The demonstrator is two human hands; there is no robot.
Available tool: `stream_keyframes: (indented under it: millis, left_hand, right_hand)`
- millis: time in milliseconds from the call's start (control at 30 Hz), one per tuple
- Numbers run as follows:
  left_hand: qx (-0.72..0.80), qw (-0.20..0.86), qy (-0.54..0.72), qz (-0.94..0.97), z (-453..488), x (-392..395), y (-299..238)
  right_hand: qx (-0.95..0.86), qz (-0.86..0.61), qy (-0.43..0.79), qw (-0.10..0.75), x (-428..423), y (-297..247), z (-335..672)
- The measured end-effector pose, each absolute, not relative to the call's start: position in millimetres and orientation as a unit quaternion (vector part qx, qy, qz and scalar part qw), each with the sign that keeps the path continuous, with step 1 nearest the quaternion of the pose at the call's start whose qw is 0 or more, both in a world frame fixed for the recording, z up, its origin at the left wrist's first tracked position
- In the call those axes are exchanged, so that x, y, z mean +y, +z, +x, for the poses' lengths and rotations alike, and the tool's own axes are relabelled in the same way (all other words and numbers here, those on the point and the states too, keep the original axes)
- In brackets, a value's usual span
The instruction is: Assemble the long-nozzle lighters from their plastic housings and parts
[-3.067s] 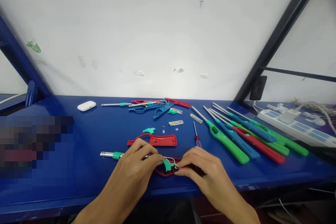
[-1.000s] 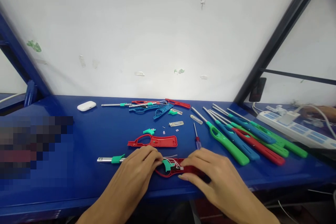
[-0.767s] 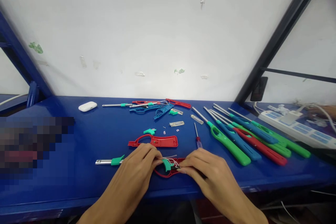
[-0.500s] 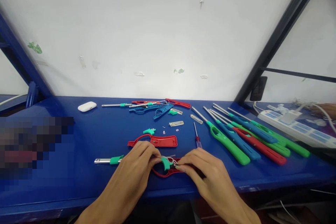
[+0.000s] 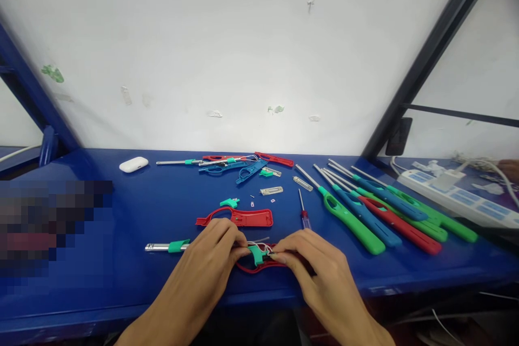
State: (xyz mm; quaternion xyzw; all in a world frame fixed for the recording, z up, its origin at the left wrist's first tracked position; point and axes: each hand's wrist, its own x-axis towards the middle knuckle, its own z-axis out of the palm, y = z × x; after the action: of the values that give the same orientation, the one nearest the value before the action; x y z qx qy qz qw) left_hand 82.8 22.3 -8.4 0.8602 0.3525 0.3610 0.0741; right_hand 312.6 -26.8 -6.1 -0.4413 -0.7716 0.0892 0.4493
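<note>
My left hand pinches the left side of a green lighter trigger. My right hand is closed at the trigger's other end, its fingertips on a small black igniter with thin white wires; the fingers partly cover it. Both hands are over a red lighter handle half lying near the table's front edge. A metal lighter tube with a green collar sticks out left of my left hand. Just beyond lies another red handle half, inner side up, and a loose green trigger.
Several assembled long lighters lie at the right, beside a screwdriver. Clear fuel tanks and tiny parts are mid-table. Opened lighter parts lie at the back, near a white case. A power strip is far right.
The green trigger has shifted slightly toward the right and down over the red handle half. Both hands keep their pinches, with small fingertip movements.
</note>
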Motion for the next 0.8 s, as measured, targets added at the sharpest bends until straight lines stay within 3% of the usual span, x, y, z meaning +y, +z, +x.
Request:
stream_keyframes:
  millis: [800]
  left_hand:
    - [0.358, 0.054, 0.349, 0.864, 82.1, 24.3, -12.7]
  right_hand:
    - [-0.765, -0.461, 0.101, 0.439, -28.3, -12.6, 308.0]
